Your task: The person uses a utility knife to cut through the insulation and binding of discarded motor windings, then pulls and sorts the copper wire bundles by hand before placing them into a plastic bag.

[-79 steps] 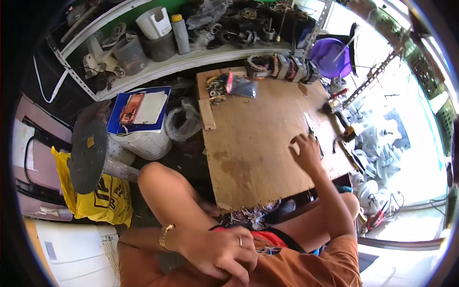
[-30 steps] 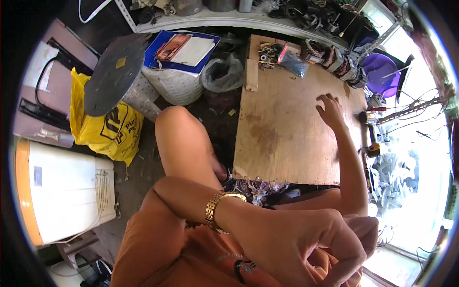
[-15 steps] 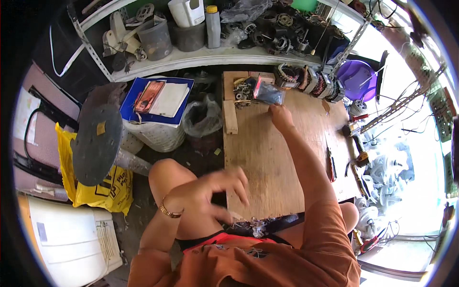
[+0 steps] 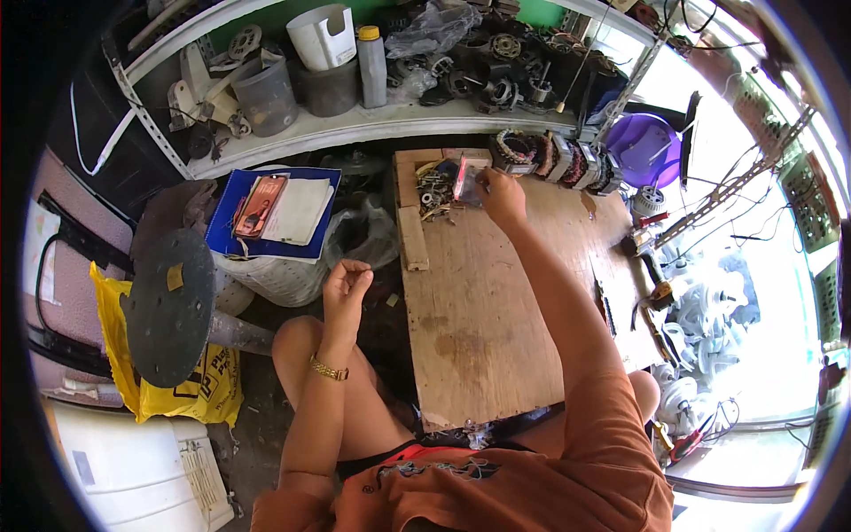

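My right hand (image 4: 503, 196) reaches to the far end of a wooden board (image 4: 483, 310), its fingers closed on a small clear plastic packet (image 4: 466, 190) with a red edge. Part of the packet is hidden behind the fingers. Just left of it lies a heap of small metal screws and fittings (image 4: 434, 193). My left hand (image 4: 347, 288), a gold bracelet at its wrist, is raised above my left knee, left of the board. Its fingers are curled with the thumb against them; whatever may be between them is hidden.
Wound copper motor coils (image 4: 558, 158) line the board's far edge, beside a purple basin (image 4: 645, 151). A cordless drill (image 4: 659, 282) lies at the right. A blue folder (image 4: 229, 213) rests on a white basket (image 4: 288, 282). A round dark plate (image 4: 168, 310) stands at left.
My left hand has moved from over my lap up and away, its spread fingers now curled. My right hand has shifted onto the packet. The whole view has tilted slightly.
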`<state>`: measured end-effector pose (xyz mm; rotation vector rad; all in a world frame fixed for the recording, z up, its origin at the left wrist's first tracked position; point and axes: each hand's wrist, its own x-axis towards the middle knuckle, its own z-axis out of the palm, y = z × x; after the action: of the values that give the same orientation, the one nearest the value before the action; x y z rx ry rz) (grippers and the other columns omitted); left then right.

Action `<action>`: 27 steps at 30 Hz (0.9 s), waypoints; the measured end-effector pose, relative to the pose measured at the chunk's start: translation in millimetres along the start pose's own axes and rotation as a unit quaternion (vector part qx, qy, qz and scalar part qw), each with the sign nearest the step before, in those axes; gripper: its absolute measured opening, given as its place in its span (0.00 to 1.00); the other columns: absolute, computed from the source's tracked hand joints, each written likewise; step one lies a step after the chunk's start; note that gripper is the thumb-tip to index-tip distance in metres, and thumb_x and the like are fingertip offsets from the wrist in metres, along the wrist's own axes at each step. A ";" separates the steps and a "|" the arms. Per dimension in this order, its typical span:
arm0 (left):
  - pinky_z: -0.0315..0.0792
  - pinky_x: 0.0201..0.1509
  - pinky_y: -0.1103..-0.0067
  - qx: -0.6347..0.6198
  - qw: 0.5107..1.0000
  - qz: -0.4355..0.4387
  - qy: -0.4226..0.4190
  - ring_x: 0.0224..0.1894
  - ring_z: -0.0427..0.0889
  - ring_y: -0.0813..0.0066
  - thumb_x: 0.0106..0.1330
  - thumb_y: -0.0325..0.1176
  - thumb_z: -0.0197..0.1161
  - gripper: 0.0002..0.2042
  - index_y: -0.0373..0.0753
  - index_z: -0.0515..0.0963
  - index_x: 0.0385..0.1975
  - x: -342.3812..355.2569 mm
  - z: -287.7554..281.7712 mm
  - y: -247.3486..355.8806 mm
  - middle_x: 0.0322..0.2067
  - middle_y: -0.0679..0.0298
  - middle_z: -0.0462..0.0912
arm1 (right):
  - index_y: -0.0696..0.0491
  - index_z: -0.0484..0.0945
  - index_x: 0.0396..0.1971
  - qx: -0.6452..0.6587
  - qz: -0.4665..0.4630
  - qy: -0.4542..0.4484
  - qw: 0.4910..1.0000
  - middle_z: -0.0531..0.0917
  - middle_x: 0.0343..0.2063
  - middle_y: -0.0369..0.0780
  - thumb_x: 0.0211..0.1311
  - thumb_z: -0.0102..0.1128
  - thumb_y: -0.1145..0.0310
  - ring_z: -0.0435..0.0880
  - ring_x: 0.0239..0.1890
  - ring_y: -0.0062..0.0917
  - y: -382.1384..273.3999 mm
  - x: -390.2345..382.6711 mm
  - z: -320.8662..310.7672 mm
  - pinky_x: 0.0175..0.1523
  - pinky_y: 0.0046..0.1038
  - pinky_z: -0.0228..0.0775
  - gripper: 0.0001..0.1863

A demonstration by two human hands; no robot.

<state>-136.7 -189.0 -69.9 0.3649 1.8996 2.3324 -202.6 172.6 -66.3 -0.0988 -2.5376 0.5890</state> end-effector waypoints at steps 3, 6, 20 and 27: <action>0.66 0.45 0.87 -0.015 0.999 -0.012 -0.029 0.37 0.70 0.89 0.70 0.26 0.63 0.02 0.39 0.76 0.38 -6.4 17.4 1.0 0.33 0.75 0.74 | 0.47 0.79 0.46 -0.135 0.037 -0.053 0.989 0.83 0.49 0.41 0.53 0.71 0.65 0.76 0.57 0.44 35.3 -6.9 6.3 0.55 0.42 0.76 0.19; 0.66 0.38 0.88 0.036 0.998 0.033 -0.031 0.31 0.69 0.90 0.68 0.26 0.65 0.03 0.38 0.78 0.37 -12.5 19.9 -1.4 0.29 0.76 0.75 | 0.48 0.78 0.46 -0.181 0.011 -0.057 0.982 0.82 0.51 0.41 0.54 0.70 0.65 0.76 0.58 0.45 32.0 -13.8 31.5 0.56 0.43 0.76 0.19; 0.64 0.34 0.87 0.074 0.996 0.035 -0.043 0.29 0.68 0.90 0.67 0.26 0.65 0.03 0.36 0.77 0.36 -2.3 21.1 -21.2 0.27 0.76 0.74 | 0.50 0.82 0.38 0.024 0.059 0.190 0.980 0.87 0.31 0.44 0.61 0.64 0.67 0.86 0.34 0.46 34.8 19.4 -4.7 0.40 0.42 0.78 0.07; 0.67 0.35 0.85 0.127 0.989 0.048 -0.059 0.29 0.71 0.88 0.67 0.25 0.65 0.03 0.36 0.78 0.34 -0.5 38.8 -27.2 0.26 0.74 0.77 | 0.48 0.84 0.43 -0.061 -0.103 0.038 0.992 0.83 0.47 0.43 0.56 0.67 0.69 0.78 0.52 0.46 28.8 15.0 9.9 0.54 0.41 0.75 0.13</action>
<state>-128.1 -146.6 -89.2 0.6172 2.1688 2.0701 -221.9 197.4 -79.0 0.0957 -2.4683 0.3437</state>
